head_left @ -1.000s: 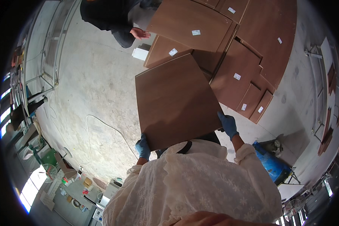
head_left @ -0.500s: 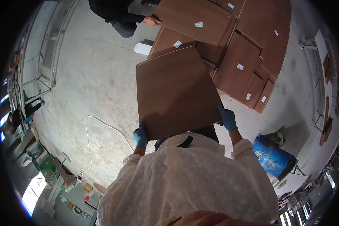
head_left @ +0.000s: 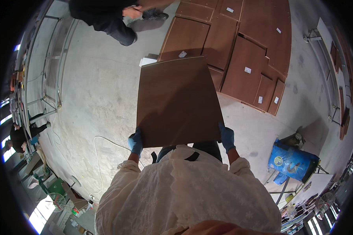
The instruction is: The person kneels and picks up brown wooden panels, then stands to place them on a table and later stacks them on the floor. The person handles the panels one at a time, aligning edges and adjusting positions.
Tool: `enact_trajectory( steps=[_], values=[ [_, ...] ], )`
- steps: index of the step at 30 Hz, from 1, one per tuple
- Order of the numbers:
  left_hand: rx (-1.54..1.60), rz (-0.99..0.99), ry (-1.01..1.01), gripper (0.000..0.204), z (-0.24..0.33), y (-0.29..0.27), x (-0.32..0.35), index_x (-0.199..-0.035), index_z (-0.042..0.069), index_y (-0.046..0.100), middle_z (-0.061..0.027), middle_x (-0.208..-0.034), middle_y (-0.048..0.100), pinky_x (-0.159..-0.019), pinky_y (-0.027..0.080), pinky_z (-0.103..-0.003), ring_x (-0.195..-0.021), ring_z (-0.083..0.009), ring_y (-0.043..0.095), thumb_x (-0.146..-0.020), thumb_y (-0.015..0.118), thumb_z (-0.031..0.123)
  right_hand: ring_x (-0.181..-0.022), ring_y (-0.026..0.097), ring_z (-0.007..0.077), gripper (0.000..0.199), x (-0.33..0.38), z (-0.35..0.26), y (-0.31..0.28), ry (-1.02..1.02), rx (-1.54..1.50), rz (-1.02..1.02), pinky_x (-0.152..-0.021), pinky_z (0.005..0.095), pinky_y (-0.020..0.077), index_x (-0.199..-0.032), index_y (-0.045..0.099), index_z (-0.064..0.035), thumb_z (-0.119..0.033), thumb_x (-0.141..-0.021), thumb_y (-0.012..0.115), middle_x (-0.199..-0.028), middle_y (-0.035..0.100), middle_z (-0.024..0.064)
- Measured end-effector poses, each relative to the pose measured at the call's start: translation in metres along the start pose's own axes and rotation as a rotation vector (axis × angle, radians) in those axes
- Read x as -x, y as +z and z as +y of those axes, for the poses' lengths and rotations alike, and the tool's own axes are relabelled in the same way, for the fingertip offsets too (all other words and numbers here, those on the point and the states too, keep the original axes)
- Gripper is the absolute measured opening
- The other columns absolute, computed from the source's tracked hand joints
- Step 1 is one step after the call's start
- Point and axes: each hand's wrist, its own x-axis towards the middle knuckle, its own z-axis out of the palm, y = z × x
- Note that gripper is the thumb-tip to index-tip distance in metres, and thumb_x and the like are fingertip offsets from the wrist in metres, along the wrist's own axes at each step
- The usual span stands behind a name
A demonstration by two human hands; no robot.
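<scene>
I hold a large brown wooden panel [head_left: 178, 102] flat in front of me, above the concrete floor. My left hand [head_left: 136, 141], in a blue glove, grips its near left corner. My right hand [head_left: 226, 136], also in a blue glove, grips its near right edge. My white long-sleeved top fills the lower middle of the view. The panel's far edge reaches toward several similar brown panels [head_left: 243, 47] lying on the floor ahead.
Another person in dark clothes [head_left: 106, 15] bends over at the top left, a hand near the floor panels. A blue sack [head_left: 292, 161] stands at the right. A white cable [head_left: 102, 156] runs across the floor at the left. Metal racks [head_left: 47, 78] line the left wall.
The panel has swung from a tilted, diamond-like angle to nearly square with me. The stack of floor panels and the other person have shifted up and right in view.
</scene>
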Motion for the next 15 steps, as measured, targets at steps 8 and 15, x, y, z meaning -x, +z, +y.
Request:
enact_trajectory(
  steps=[8, 15],
  values=[
    [0.043, 0.003, 0.110, 0.067, 0.067, 0.056, -0.048, -0.061, -0.001, 0.061, 0.0007, -0.055, 0.048, -0.054, 0.034, -0.039, -0.059, -0.0115, 0.036, -0.099, 0.071, 0.053, -0.052, 0.070, 0.0185, 0.064, -0.042, -0.034, -0.009, 0.293, -0.317, 0.047, -0.045, 0.0309, 0.0545, -0.071, 0.066, -0.0047, -0.060, -0.102, 0.060, -0.063, 0.066, 0.0054],
    [0.069, -0.078, 0.197, 0.068, 0.137, 0.124, -0.152, -0.058, 0.002, 0.054, 0.0013, -0.057, 0.041, -0.054, 0.030, -0.039, -0.060, -0.0120, 0.032, -0.099, 0.071, 0.053, -0.052, 0.067, 0.0153, 0.063, -0.132, -0.045, 0.021, 0.223, -0.402, 0.180, -0.044, 0.0283, 0.0508, -0.074, 0.070, -0.0051, -0.061, -0.102, 0.060, -0.065, 0.070, 0.0061]
  ],
)
